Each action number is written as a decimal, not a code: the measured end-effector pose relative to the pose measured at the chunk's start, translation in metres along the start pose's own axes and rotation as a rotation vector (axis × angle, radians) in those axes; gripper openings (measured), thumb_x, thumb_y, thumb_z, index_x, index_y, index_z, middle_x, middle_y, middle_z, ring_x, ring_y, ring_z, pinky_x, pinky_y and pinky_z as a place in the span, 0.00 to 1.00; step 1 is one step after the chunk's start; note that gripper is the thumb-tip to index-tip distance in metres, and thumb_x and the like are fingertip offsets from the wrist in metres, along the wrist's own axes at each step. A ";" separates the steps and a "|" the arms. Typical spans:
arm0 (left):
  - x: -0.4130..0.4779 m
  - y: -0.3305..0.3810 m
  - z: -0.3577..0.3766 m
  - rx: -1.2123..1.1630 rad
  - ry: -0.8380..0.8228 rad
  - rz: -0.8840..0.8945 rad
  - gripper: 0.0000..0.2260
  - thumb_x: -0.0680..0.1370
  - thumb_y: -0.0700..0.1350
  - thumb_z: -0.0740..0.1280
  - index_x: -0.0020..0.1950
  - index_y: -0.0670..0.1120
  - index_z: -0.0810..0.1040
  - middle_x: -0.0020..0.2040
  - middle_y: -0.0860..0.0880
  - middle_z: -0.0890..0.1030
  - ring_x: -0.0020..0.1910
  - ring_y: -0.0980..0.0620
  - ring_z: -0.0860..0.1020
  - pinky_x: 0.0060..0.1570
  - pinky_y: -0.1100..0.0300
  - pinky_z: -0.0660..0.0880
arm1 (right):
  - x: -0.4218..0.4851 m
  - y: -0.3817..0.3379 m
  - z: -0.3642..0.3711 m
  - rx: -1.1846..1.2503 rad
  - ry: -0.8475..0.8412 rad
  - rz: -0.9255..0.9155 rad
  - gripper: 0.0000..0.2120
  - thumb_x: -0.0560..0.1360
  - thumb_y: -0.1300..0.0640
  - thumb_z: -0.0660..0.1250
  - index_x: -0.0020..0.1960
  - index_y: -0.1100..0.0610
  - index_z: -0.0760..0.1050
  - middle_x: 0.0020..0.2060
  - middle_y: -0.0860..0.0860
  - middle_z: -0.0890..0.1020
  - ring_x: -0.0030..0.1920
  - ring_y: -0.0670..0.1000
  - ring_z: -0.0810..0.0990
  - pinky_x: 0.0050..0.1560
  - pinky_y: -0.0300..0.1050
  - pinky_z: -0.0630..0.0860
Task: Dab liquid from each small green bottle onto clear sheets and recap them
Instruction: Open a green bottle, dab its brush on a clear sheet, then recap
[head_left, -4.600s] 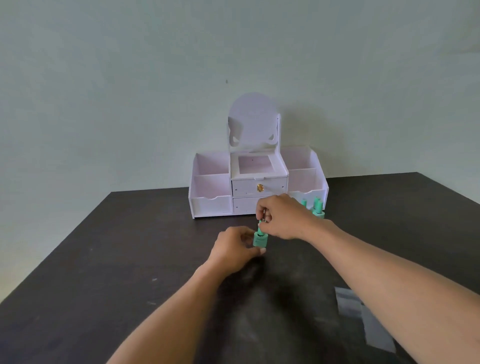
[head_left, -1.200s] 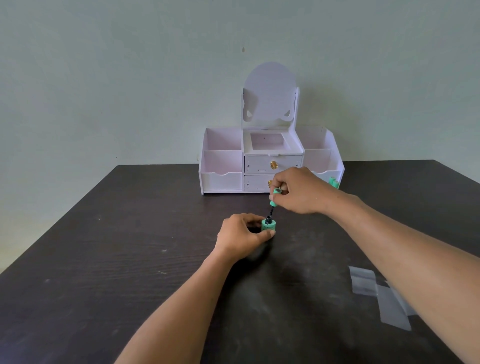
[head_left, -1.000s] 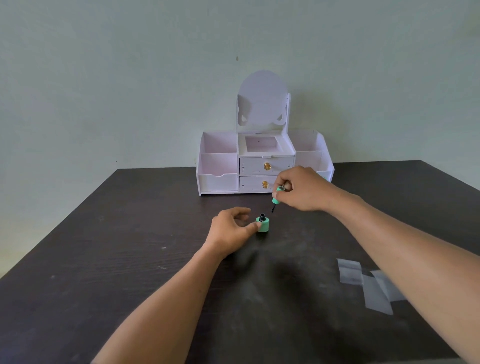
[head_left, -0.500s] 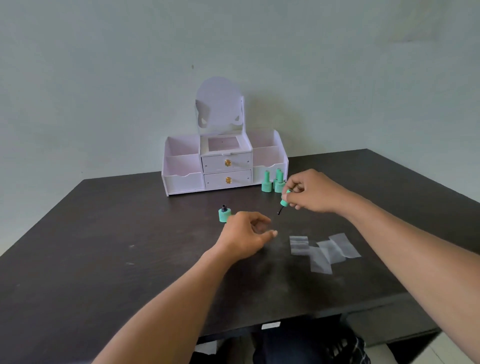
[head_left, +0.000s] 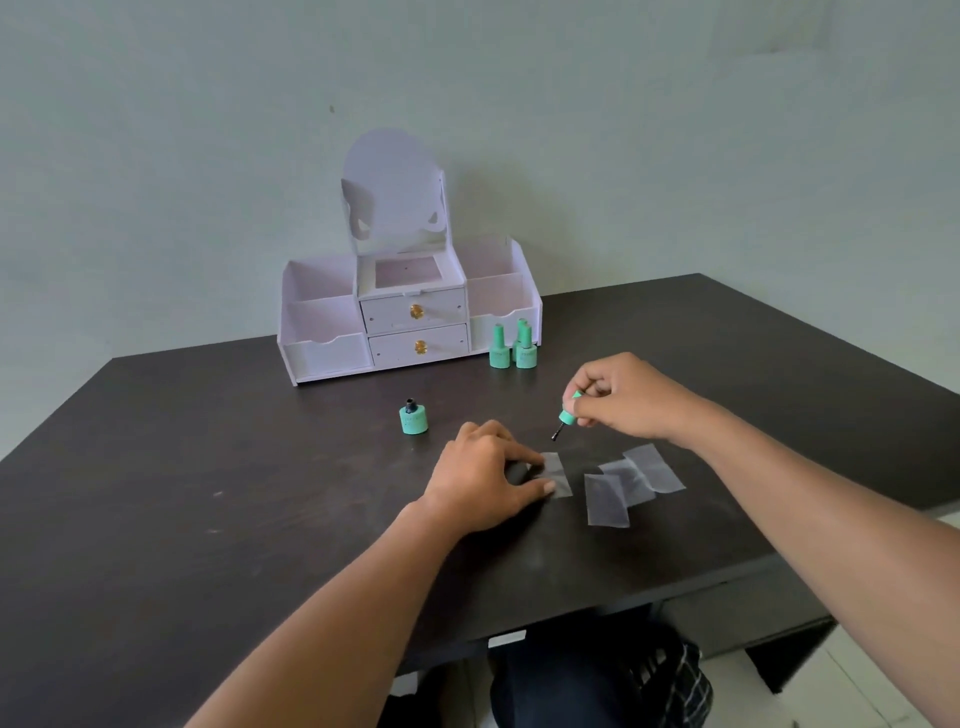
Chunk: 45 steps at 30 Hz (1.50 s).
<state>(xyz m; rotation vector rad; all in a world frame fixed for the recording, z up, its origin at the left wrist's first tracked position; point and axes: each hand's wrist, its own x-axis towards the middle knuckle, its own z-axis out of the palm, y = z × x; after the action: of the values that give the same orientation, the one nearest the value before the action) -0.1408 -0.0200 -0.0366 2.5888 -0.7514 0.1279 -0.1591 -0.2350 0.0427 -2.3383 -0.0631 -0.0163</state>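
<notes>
An uncapped small green bottle (head_left: 413, 417) stands on the dark table (head_left: 208, 467). My right hand (head_left: 621, 397) pinches its green cap with the brush (head_left: 566, 418); the brush tip hangs just above the table, a little beyond a clear sheet (head_left: 557, 474). My left hand (head_left: 483, 480) presses that sheet's left edge with thumb and fingertips. Two overlapping clear sheets (head_left: 628, 483) lie to the right. Three capped green bottles (head_left: 514, 351) stand close together in front of the organizer.
A white drawer organizer with a mirror panel (head_left: 410, 306) stands at the back of the table against the wall. The table's front edge (head_left: 571, 618) runs close below the sheets, and my legs show under it.
My left hand let go of the open bottle and moved right onto the clear sheet. My right hand carried the cap brush from the bottle toward the sheets. The view swung down and right.
</notes>
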 end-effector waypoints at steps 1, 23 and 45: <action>-0.002 -0.003 -0.003 0.010 -0.003 -0.005 0.21 0.72 0.67 0.70 0.61 0.60 0.83 0.56 0.56 0.75 0.58 0.51 0.71 0.59 0.52 0.73 | 0.001 -0.001 0.004 0.001 -0.008 -0.005 0.03 0.76 0.59 0.71 0.46 0.54 0.84 0.36 0.50 0.88 0.41 0.45 0.87 0.40 0.38 0.76; -0.043 -0.046 -0.021 0.031 0.082 -0.103 0.22 0.72 0.69 0.68 0.62 0.61 0.81 0.55 0.56 0.75 0.59 0.52 0.71 0.59 0.50 0.73 | 0.005 -0.032 0.071 -0.113 -0.106 -0.067 0.05 0.71 0.59 0.70 0.40 0.52 0.84 0.29 0.48 0.82 0.27 0.41 0.75 0.36 0.39 0.72; -0.110 -0.106 -0.076 0.090 0.087 -0.249 0.19 0.73 0.66 0.70 0.61 0.61 0.82 0.54 0.58 0.72 0.60 0.50 0.71 0.62 0.51 0.72 | 0.028 -0.100 0.127 -0.055 -0.207 -0.239 0.04 0.72 0.60 0.71 0.41 0.53 0.84 0.29 0.51 0.83 0.29 0.44 0.76 0.36 0.40 0.73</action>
<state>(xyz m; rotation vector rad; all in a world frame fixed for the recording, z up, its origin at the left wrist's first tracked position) -0.1758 0.1470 -0.0313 2.7175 -0.3961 0.2003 -0.1372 -0.0736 0.0270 -2.3668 -0.4489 0.1064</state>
